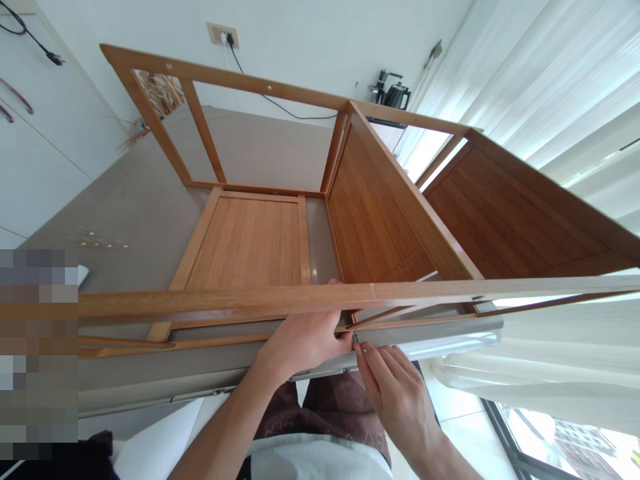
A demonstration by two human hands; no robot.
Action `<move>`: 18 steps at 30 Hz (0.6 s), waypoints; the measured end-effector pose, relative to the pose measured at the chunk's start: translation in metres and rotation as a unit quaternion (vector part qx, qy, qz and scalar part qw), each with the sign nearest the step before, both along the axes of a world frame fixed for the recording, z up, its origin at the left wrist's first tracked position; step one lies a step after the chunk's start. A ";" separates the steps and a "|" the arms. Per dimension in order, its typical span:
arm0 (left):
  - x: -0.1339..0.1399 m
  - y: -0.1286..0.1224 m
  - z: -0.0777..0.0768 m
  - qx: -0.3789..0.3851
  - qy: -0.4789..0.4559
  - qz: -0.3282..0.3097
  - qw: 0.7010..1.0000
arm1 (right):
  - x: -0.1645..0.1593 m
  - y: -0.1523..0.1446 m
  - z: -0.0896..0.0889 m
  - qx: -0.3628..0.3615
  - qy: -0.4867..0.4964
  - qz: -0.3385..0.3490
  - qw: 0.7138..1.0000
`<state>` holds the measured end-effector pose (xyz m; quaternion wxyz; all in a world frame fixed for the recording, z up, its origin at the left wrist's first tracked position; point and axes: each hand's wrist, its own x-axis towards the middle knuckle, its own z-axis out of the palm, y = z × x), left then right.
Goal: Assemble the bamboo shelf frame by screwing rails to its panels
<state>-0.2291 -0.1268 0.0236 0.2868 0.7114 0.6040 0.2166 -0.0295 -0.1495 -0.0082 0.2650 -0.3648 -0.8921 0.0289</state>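
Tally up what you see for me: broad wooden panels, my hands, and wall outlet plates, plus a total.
Wooden panels: 3 (flat panel, middle panel, right-hand panel)
Hands: 2 (left hand, right hand)
Wall outlet plate: 1
Total: 6

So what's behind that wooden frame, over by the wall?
Past the wooden frame I can see a wall socket with plugs in it, a black cable and a dark kettle. The far rail covers part of the cable and the kettle's base, so those can't be seen.

Frame [375,200] on table [145,200], loose parts [109,246] left, curtain [560,73] right, kettle [397,97] behind.
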 end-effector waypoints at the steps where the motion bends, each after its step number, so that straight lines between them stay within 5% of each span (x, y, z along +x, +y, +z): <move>1: 0.000 0.000 0.000 -0.001 -0.001 0.000 1.000 | -0.002 -0.001 0.000 -0.011 0.023 -0.015 1.000; 4: 0.000 0.000 -0.001 -0.010 0.002 -0.004 1.000 | -0.010 -0.006 0.000 -0.086 0.096 -0.092 0.987; 7: 0.000 0.000 -0.001 -0.024 0.012 -0.007 1.000 | -0.018 -0.013 0.001 -0.219 0.165 -0.207 0.939; 10: 0.001 -0.001 0.001 -0.015 0.012 -0.001 1.000 | -0.024 -0.016 0.002 -0.362 0.260 -0.290 0.847; 13: 0.001 -0.001 0.005 -0.007 0.006 0.001 1.000 | -0.028 -0.015 -0.001 -0.486 0.393 -0.282 0.728; 16: 0.001 0.000 0.006 -0.008 0.005 0.000 1.000 | -0.033 -0.017 -0.005 -0.547 0.507 -0.271 0.609; 18: 0.000 0.000 0.006 -0.003 0.007 -0.001 1.000 | -0.037 -0.020 -0.006 -0.554 0.541 -0.281 0.567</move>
